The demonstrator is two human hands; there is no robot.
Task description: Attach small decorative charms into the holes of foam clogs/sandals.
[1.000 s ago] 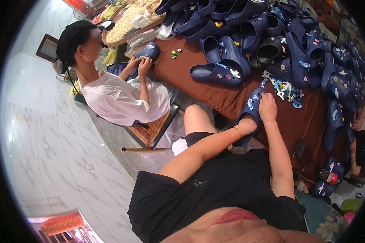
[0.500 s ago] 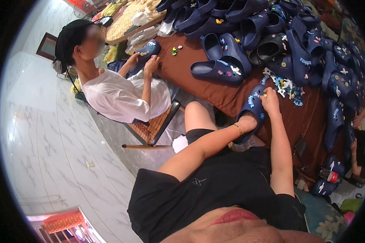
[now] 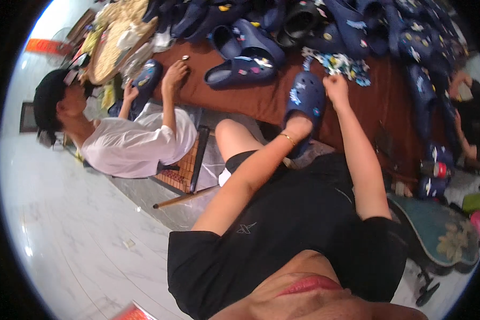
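Left hand: The left hand (image 3: 300,125) was pushed into the opening of a navy shoe (image 3: 305,93), as it had been a second earlier; its fingers were hidden inside, so I cannot tell whether they were clenched or spread.
Right hand: The right hand (image 3: 336,92) had come off the shoe's upper, where it was working half a second before, and was just beside the toe with its fingers curled; I cannot tell whether they held anything.
Navy shoe: It was propped on the left hand at the near edge of the brown cloth (image 3: 376,109), toe pointing away from the wearer, a blue badge (image 3: 295,97) on its upper.
Bracelet: A gold bracelet (image 3: 288,139) circled the left wrist.
Charms: A loose pile of blue and white charms (image 3: 349,69) lay just beyond the right hand.
Finished-looking shoe: Another navy shoe with charms (image 3: 240,72) lay to the left on the cloth.
Shoe heap: Many navy shoes (image 3: 352,24) and a black one (image 3: 298,24) were piled at the back.
Co-worker: The person in white (image 3: 130,149) had moved one hand (image 3: 175,74) from the shoe they held (image 3: 146,77) out over the cloth.
View: The camera had tilted, so the table appeared higher and farther left.
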